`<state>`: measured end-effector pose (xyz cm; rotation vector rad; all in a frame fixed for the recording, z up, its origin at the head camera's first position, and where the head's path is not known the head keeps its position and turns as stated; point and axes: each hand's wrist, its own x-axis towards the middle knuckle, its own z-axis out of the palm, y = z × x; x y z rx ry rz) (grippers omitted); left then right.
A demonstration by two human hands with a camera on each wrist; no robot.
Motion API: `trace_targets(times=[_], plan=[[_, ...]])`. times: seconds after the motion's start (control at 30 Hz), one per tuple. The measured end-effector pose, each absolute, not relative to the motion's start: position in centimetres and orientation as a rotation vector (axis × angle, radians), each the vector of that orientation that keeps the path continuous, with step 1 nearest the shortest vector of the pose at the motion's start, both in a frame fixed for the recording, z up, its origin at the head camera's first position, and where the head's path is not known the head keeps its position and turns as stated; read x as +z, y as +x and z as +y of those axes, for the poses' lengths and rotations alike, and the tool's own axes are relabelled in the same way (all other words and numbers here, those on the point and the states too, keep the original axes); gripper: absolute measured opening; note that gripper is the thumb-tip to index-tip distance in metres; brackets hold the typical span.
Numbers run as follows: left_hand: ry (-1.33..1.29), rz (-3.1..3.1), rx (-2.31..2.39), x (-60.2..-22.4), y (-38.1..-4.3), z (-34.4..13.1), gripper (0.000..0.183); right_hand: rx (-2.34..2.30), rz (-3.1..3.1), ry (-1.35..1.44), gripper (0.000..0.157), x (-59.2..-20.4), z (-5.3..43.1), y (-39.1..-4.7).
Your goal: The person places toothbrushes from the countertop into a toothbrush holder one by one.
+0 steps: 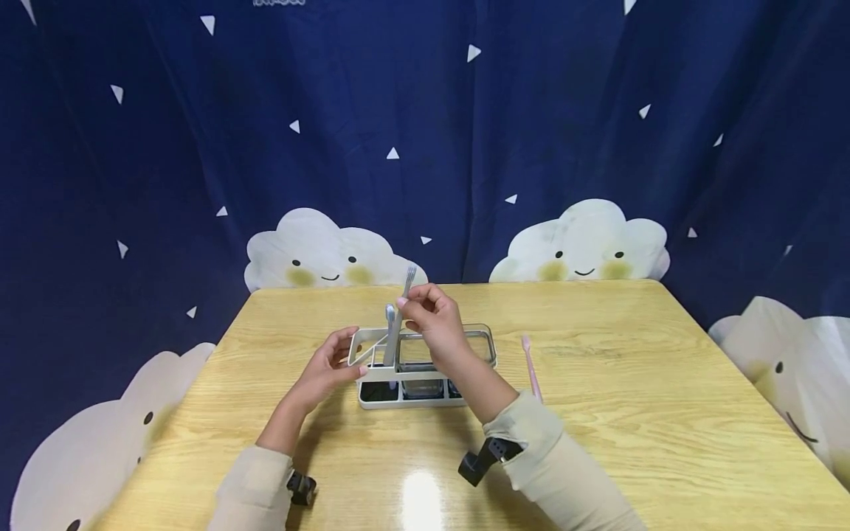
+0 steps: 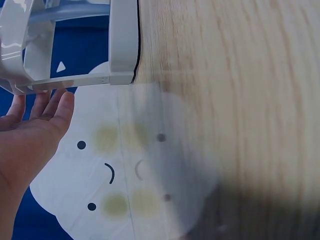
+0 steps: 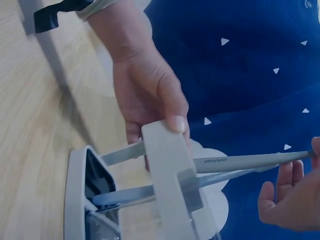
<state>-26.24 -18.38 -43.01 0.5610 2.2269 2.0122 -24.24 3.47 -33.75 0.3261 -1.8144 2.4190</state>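
Observation:
A white toothbrush holder [image 1: 415, 375] with an upper frame and a lower tray stands on the table. My left hand [image 1: 324, 375] grips the left end of its upper frame, thumb in front and fingers behind. With thumb and fingers, my right hand [image 1: 434, 321] pinches a grey toothbrush [image 1: 392, 346] near its head. The handle's lower end is down in a left slot of the upper frame, as the right wrist view also shows. Close beside it a blue-white toothbrush [image 1: 389, 316] stands in the holder, its handle [image 3: 125, 195] reaching the lower tray.
To the holder's right, a pink toothbrush [image 1: 531, 369] lies on the wooden table [image 1: 651, 413]. Clear cups [image 1: 423, 387] sit in the holder's middle and right parts, partly hidden by my right forearm. Behind the table hangs a dark blue curtain [image 1: 438, 96] with clouds.

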Motion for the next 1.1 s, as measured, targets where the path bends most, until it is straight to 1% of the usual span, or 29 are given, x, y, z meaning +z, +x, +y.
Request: trace_targets(times=[0.17, 0.33, 0.57, 0.87, 1.1], plan=[[0.554, 2.224, 2.011, -43.0, -26.3, -18.4, 0.069, 2.356, -1.885, 0.285, 0.008, -34.6, 3.6, -24.7], [0.545, 2.221, 2.014, -42.9, -26.2, -18.3, 0.069, 2.243, -1.958, 0.317, 0.011, -35.4, 3.5, -24.9], [0.542, 2.204, 2.037, -43.0, -26.1, -18.2, 0.069, 2.125, -2.089, 0.364, 0.008, -36.5, 2.9, -24.9], [0.535, 2.208, 2.022, -43.2, -26.0, -18.1, 0.068, 1.936, -2.236, 0.373, 0.008, -37.3, 3.0, -24.9], [0.540, 2.212, 2.025, -42.9, -25.9, -18.2, 0.068, 1.813, -2.341, 0.433, 0.007, -37.5, 3.0, -25.0]])
